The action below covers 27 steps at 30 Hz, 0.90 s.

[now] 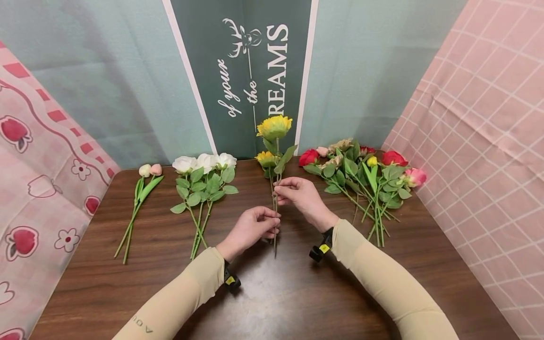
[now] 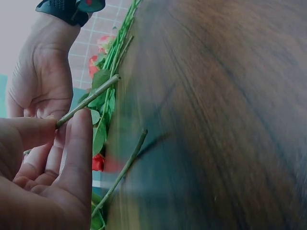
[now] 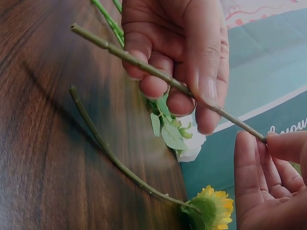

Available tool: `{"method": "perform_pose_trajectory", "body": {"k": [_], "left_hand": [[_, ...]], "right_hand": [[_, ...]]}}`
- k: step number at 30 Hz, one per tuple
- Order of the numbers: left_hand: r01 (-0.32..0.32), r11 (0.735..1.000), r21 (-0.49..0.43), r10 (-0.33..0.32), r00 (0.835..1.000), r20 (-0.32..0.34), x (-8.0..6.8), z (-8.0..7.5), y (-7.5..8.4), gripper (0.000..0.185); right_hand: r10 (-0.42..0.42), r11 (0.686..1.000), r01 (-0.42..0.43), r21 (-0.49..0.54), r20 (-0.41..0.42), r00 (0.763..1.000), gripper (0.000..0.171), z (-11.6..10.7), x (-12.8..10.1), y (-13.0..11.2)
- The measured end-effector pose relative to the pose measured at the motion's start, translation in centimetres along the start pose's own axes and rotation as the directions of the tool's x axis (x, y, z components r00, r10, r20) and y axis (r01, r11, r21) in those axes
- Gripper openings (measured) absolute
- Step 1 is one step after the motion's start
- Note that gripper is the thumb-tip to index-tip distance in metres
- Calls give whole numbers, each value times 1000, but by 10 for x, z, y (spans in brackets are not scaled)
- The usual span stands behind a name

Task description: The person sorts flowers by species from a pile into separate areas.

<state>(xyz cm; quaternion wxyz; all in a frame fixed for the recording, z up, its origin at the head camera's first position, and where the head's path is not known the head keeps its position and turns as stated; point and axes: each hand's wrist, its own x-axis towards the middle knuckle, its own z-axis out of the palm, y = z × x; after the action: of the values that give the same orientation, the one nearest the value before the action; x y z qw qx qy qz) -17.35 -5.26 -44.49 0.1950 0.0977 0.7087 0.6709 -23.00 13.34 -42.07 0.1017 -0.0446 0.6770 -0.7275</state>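
Both arms wear close-fitting beige sleeves (image 1: 382, 278) ending at the wrist. The left sleeve (image 1: 178, 297) bears small dark lettering. Each wrist carries a black strap-mounted unit (image 1: 320, 248) with a yellow-green label.

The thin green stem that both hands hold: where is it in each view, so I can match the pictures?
Head: thin green stem at centre, upright, under a yellow flower head.
Left wrist: at left, slanting from the left hand up towards the dark wooden table.
Right wrist: a diagonal across the top, from upper left to the right hand.
Shared landmark: the second yellow-flower stem lying on the table.
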Motion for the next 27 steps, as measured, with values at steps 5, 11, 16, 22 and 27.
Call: {"method": "perform_pose_trajectory", "body": {"k": [5,11,16,22,27], "left_hand": [[-17,994,111,22,999,-47,4,-10,5,23],[31,958,287,-9,997,-79,17,-25,10,14],[68,898,435,-35,996,-83,31,-25,8,12],[104,891,443,-65,993,-101,35,-17,-1,27],[86,877,473,-51,995,-86,30,-14,-7,39]], "right_hand": [[-7,998,8,-65,23,1000,30,-5,1,0],[-50,954,52,-296,14,999,26,-17,-1,4],[-78,919,74,-388,5,997,25,-29,-4,9],[-66,905,59,-422,-1,998,29,-38,-6,16],[-54,905,49,-423,0,999,30,-42,-7,18]]}}
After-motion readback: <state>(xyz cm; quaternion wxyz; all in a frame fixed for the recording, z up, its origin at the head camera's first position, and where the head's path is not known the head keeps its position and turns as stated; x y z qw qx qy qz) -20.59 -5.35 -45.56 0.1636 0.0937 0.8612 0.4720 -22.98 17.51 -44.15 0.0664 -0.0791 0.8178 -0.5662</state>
